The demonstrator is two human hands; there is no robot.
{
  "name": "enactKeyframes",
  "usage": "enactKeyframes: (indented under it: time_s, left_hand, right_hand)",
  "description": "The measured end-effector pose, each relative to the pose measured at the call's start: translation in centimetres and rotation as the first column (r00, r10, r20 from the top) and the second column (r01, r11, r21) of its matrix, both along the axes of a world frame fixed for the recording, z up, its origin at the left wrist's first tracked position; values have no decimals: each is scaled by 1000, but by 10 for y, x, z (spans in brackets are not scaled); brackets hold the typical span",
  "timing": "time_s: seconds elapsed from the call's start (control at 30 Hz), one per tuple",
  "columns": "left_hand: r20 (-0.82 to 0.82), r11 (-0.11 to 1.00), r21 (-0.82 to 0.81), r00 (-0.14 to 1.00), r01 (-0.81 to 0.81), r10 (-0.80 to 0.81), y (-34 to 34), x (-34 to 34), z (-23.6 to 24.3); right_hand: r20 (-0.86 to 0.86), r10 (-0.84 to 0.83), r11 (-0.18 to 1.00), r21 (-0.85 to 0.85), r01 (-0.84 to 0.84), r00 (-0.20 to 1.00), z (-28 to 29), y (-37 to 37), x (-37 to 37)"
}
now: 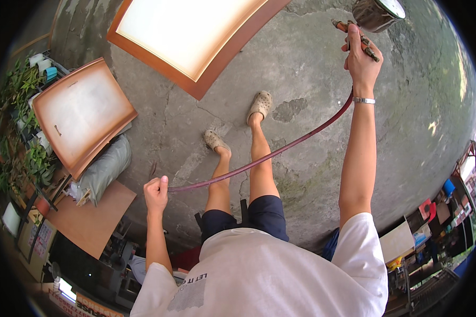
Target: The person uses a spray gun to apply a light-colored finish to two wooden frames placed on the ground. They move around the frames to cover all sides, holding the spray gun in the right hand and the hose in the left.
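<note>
My right hand point(360, 63), at the upper right, is closed on a tarnished metal spray gun point(369, 50). Just above it is a dark metal cup point(374, 20) with a pale top; I cannot tell whether it is joined to the gun. A maroon hose point(259, 159) sags from near my right wrist across my legs to my left hand point(156, 194), whose fingers are wrapped round it at the lower left. At the top, ahead of my feet, is a panel point(185, 31) with a white middle and brown border.
Another white-centred, brown-edged panel point(87, 108) leans over a grey wrapped roll point(106, 166) at left, near plants point(39, 161) and a brown sheet point(90, 222). Assorted items and boards point(396, 240) line the lower right. My feet stand on cracked concrete floor point(307, 68).
</note>
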State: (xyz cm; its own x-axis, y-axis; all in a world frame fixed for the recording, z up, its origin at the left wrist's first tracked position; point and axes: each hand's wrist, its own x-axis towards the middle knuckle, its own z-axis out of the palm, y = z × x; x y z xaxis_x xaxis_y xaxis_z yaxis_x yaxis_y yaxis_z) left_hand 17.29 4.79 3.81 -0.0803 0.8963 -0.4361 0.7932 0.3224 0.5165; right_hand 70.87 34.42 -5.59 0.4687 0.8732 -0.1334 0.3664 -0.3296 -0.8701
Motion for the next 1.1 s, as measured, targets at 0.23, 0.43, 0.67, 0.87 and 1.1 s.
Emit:
enactKeyframes:
  time_s: [0.23, 0.43, 0.67, 0.87, 1.1]
  left_hand:
    - [70, 999, -6, 996, -49, 50, 16, 19, -4]
    - [56, 997, -18, 995, -81, 82, 8, 10, -14]
    - [12, 999, 25, 999, -48, 48, -14, -40, -7]
    - [5, 995, 92, 999, 31, -31, -14, -83, 2]
    - [-9, 990, 111, 996, 86, -85, -18, -122, 3]
  right_hand:
    - [127, -83, 985, 164, 61, 988, -8, 61, 50]
    - [45, -107, 981, 167, 98, 993, -6, 46, 35]
    - [-5, -25, 992, -127, 24, 1000, 15, -42, -46]
    - [-81, 24, 987, -154, -36, 996, 28, -130, -109]
    - [-94, 215, 950, -211, -231, 972, 64, -205, -177]
